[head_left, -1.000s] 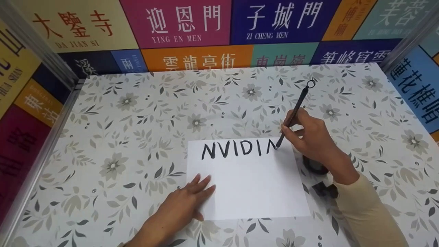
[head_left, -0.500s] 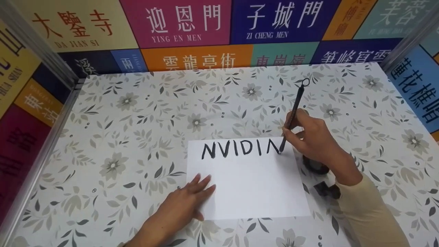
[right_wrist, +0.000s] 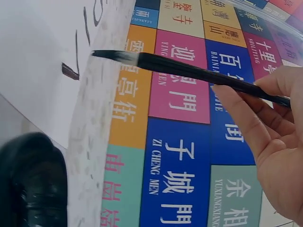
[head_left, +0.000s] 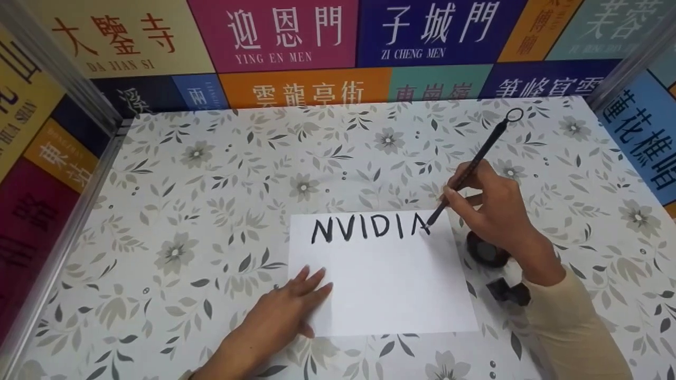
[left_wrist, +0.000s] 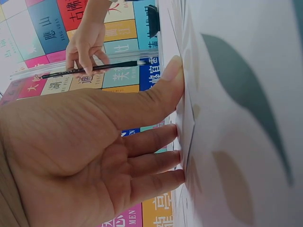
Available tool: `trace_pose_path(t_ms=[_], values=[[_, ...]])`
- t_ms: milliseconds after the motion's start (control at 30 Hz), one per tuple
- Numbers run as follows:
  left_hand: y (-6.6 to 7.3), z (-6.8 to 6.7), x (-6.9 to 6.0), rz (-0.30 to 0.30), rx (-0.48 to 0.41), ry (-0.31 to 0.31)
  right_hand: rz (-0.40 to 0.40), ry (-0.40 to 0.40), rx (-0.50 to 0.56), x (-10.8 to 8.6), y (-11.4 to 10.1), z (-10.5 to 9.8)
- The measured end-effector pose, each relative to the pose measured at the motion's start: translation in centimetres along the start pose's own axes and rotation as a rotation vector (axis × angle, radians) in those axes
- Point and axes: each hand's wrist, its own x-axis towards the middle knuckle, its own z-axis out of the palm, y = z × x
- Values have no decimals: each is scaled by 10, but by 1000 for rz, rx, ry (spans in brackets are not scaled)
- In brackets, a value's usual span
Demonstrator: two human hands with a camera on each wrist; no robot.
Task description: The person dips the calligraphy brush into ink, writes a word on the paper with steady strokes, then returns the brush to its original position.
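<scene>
In the head view my right hand (head_left: 499, 211) pinches a black ink brush (head_left: 478, 155) with a hanging loop at its top end. The brush slants to the upper right, its dark tip at the last letter on a white sheet of paper (head_left: 391, 290). Black brushed letters (head_left: 369, 227) run along the sheet's upper edge and read NVIDI, then two slanted strokes. In the right wrist view the thumb and fingers hold the brush's shaft. My left hand (head_left: 280, 311) rests on the sheet's left edge, fingers extended; the left wrist view shows the fingertips (left_wrist: 173, 70) touching the paper.
A round black ink dish (head_left: 486, 250) stands just right of the sheet, beneath the right wrist. Nearer me lies a small black object (head_left: 507, 292), its kind unclear. Flowered covering spreads over the table (head_left: 237, 174). Panels with large characters (head_left: 285, 37) stand behind it.
The brush tip has moved down to the foot of the last letter's right stroke, lengthening it, then back up and left. My right hand has shifted slightly right, tilting the brush further. The left hand stays still.
</scene>
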Motion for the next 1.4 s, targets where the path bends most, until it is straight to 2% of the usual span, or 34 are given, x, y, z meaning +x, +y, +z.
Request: trace_pose_path(t_ms=[400,733,1400], values=[[0,-1,1,-7,-4,-28,40,10,13,-4,8,12],[0,0,1,0,-31,6,14,-3,31,-6,13,14],[-1,0,1,-23,-16,-30,17,-46,25,-3,15,13]])
